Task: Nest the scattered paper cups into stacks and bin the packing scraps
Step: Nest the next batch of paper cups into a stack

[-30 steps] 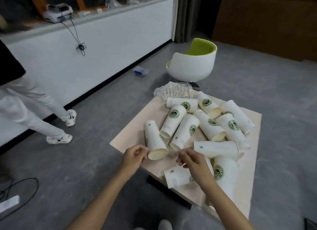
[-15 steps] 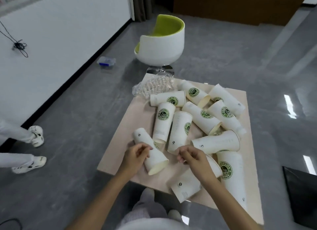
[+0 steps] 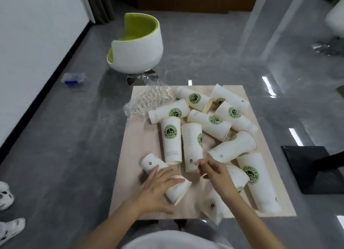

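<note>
Your left hand [image 3: 158, 185] is lying across a paper cup [image 3: 151, 165] that is resting on its side close to the near-left corner of the surface [image 3: 137, 146]. The cup's mouth is pointing toward the near edge. The fingers are nearly straight and are spreading over the cup's wall rather than curling round it.

Your right hand [image 3: 214, 172] is hovering near the middle of the near edge. Its fingers are curling inward, with their tips just beside the near end of a middle cup [image 3: 191, 146] lying lengthwise. Motion blur is hiding whether they are pinching anything, so you cannot tell.

Beyond the hands, the other cups [image 3: 219, 122] are lying scattered on their sides from the centre to the far-right corner, several touching or overlapping. One tall cup [image 3: 258, 181] is lying along the right edge. A low cup [image 3: 214, 206] is poking past the near edge under your right forearm.

A crumpled clear plastic wrap [image 3: 149, 101] is sitting at the far-left corner, touching the nearest cup.

On the grey floor beyond the far edge, a white-and-green chair [image 3: 137, 49] is standing.
</note>
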The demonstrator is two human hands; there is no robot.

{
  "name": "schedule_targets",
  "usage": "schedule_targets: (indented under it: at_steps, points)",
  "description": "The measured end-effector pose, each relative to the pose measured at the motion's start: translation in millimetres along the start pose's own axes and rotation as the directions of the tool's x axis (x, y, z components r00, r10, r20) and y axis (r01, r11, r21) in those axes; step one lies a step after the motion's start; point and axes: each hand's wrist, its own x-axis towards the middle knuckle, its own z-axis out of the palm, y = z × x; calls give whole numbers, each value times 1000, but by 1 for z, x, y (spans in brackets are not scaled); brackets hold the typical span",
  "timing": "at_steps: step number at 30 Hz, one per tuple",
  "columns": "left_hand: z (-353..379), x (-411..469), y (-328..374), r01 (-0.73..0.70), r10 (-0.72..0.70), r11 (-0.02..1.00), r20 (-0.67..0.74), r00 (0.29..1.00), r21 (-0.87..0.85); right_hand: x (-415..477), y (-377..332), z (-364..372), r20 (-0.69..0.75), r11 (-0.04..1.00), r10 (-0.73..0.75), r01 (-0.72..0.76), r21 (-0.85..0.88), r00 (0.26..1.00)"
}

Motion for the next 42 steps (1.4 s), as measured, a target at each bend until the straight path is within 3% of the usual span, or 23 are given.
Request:
schedule_targets:
  at_steps: [6, 20, 25, 32, 38, 42]
  points:
    - [9, 15, -6, -105, 91, 966, 73, 993, 234, 3, 0, -5, -18, 999, 38, -37, 12, 999]
    - [4, 22, -1, -114, 78, 931, 116, 990, 348, 18, -5, -17, 57, 999, 45, -47, 27, 997]
    - [0, 11, 0, 5, -4, 975, -2, 1000, 223, 24, -4, -18, 62, 998, 65, -67, 21, 996]
    - [-15, 7, 12, 255, -269, 961, -145, 952, -112, 33, -8, -17, 76, 997, 80, -80, -1, 994]
    - [-17, 12, 15, 333, -491, 810, -246, 836, -483, 44, -16, -12, 100, 997, 54, -49, -53, 994]
    - [-19, 17, 13, 326, -581, 685, -219, 784, -652, 55, -23, -6, 114, 998, 25, -19, -54, 993]
